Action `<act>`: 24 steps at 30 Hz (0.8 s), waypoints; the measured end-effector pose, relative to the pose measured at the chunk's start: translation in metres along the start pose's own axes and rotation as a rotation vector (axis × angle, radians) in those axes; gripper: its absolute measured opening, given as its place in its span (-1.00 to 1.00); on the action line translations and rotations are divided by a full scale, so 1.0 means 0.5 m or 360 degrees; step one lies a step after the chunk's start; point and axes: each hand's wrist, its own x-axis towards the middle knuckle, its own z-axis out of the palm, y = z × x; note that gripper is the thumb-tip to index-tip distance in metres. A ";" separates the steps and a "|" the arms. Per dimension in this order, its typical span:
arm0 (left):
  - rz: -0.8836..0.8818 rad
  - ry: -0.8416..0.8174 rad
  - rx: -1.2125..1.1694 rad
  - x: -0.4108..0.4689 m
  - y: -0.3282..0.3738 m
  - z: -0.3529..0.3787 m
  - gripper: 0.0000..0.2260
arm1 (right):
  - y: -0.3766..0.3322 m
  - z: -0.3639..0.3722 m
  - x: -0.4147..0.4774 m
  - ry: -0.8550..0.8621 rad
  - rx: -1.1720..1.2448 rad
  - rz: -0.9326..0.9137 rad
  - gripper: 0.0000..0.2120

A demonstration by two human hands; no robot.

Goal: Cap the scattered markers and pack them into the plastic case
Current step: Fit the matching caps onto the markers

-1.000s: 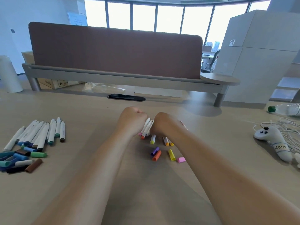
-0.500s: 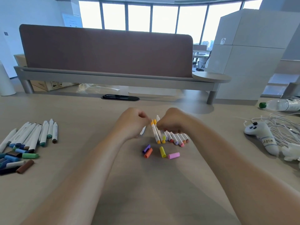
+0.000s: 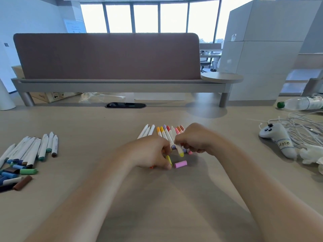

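While the left hand [image 3: 150,154] pinches a yellow cap [image 3: 168,159] between curled thumb and fingers just left of the pink cap [image 3: 180,164], the right hand [image 3: 195,138] is curled round a white marker [image 3: 178,147] whose yellow end points down just behind the pink cap. The step in hand looks like capping this marker. To do it well, the person should line the cap's open mouth squarely with the yellow end, keep the marker steady in the right hand, and push straight along it until the cap seats. A skewed push could smear ink or let the cap slip. The row of markers [image 3: 164,135] lies on the table [image 3: 157,206] behind the pink cap, and a second pile of markers [image 3: 31,149] with loose caps [image 3: 17,175] lies far to its left. The plastic case is nowhere in view. The left hand covers whatever lies under it, save an orange sliver [image 3: 151,166] left of the pink cap. The right hand hides the near ends of several markers in the row. Whether the yellow end is a bare tip or already capped is hard to tell.
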 end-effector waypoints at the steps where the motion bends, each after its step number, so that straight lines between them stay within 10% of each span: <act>1: 0.0001 -0.0002 0.0004 0.001 -0.001 0.001 -0.72 | 0.001 0.001 -0.002 -0.0021 0.0021 -0.0006 -0.83; 5: 0.0035 0.0140 -0.0134 -0.001 -0.008 -0.005 -0.82 | 0.003 -0.002 -0.010 -0.0099 0.0134 -0.0042 -0.79; 15: -0.0389 0.0645 -0.2159 0.016 -0.089 -0.041 -0.76 | -0.003 -0.012 -0.024 -0.0339 0.0439 -0.0299 -0.96; 24: -0.0376 0.0586 -0.2423 0.013 -0.083 -0.043 -0.85 | -0.021 0.007 -0.047 -0.0479 0.0258 -0.0344 -0.95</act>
